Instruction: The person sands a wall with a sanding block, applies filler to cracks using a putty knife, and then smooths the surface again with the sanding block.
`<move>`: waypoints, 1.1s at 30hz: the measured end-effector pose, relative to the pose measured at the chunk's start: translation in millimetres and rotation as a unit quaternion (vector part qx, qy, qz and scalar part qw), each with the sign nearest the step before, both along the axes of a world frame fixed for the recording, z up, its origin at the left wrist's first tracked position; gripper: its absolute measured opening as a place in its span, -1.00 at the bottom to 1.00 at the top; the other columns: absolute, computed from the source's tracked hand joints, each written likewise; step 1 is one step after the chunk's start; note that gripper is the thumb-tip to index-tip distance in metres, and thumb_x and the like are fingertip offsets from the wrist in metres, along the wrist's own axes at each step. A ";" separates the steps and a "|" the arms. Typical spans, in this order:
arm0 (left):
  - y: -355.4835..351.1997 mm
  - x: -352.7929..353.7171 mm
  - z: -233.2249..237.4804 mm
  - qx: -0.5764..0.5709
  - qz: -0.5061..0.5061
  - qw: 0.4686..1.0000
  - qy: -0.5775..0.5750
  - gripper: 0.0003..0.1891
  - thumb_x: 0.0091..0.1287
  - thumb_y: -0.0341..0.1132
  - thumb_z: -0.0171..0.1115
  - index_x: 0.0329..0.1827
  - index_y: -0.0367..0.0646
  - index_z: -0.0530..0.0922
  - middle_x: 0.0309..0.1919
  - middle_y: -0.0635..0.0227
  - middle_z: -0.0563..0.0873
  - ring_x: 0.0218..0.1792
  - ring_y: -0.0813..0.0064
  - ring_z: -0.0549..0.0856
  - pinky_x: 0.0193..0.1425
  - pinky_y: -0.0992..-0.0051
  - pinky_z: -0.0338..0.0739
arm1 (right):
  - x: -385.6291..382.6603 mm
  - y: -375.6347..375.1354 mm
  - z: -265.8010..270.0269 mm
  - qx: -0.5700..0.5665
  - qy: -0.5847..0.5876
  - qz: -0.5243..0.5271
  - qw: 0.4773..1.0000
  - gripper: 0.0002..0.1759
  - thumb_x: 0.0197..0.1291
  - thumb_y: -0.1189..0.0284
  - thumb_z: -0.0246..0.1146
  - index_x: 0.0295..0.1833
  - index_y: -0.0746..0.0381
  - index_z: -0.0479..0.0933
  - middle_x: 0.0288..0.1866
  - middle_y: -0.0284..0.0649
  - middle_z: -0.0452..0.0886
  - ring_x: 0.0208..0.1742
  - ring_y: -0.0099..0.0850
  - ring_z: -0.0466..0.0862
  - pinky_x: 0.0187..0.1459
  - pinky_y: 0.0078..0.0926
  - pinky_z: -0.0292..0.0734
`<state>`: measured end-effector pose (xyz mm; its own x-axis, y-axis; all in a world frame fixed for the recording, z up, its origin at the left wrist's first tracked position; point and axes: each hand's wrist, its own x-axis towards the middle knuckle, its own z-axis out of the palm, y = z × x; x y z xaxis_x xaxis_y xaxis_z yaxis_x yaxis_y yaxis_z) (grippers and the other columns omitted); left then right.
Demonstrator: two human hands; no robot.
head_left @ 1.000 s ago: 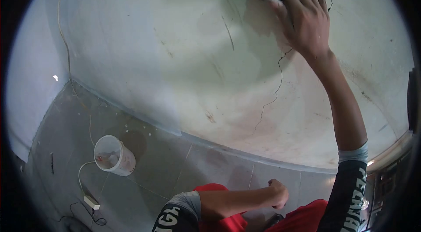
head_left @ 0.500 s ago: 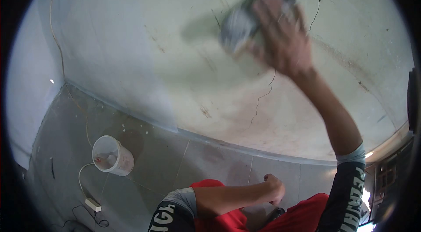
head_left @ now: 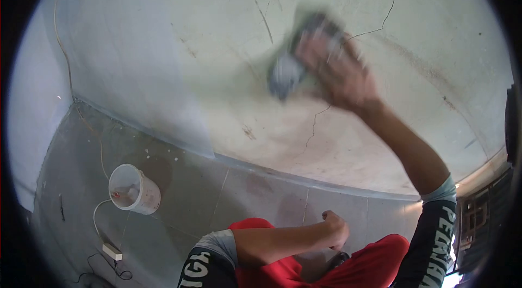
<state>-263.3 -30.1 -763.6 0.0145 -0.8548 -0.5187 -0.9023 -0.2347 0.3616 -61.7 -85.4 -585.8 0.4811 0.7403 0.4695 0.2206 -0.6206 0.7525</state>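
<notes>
My right hand is pressed up at the wall, its fingers spread over a crumpled grey-and-white rag. Motion blurs both, and part of the rag is hidden under the fingers. The pale green wall around it has scuff marks, and a thin dark crack runs down to where my hand is. Low in the view, my left hand is curled into a fist in front of my red-clothed legs, with nothing showing in it.
On the tiled floor at left stands a white bucket with something inside. Near it lie a white power strip and a dark cable. A thin cord runs down the wall corner. Dark latticework is at far right.
My right hand and the rag have moved down and slightly left across the wall. My left hand stays in a fist. The whole view has shifted a little.
</notes>
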 end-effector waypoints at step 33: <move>3.5 -9.4 8.1 -0.022 -0.022 0.999 -0.022 -0.54 0.22 -0.14 0.36 0.17 -0.10 0.64 0.06 0.13 0.73 0.11 0.17 0.71 0.24 -0.05 0.47 | -24.7 19.9 -83.6 -0.024 0.135 -0.041 0.990 0.05 0.16 -0.35 0.11 0.65 -0.16 -0.06 0.71 -0.45 -0.12 0.70 -0.44 -0.18 0.65 -0.08 -0.31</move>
<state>-272.7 -26.6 -755.4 -0.0021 -0.8767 -0.4811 -0.9271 -0.1786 0.3295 -86.4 -65.5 -669.4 0.6435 0.7122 0.2807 0.3685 -0.6096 0.7018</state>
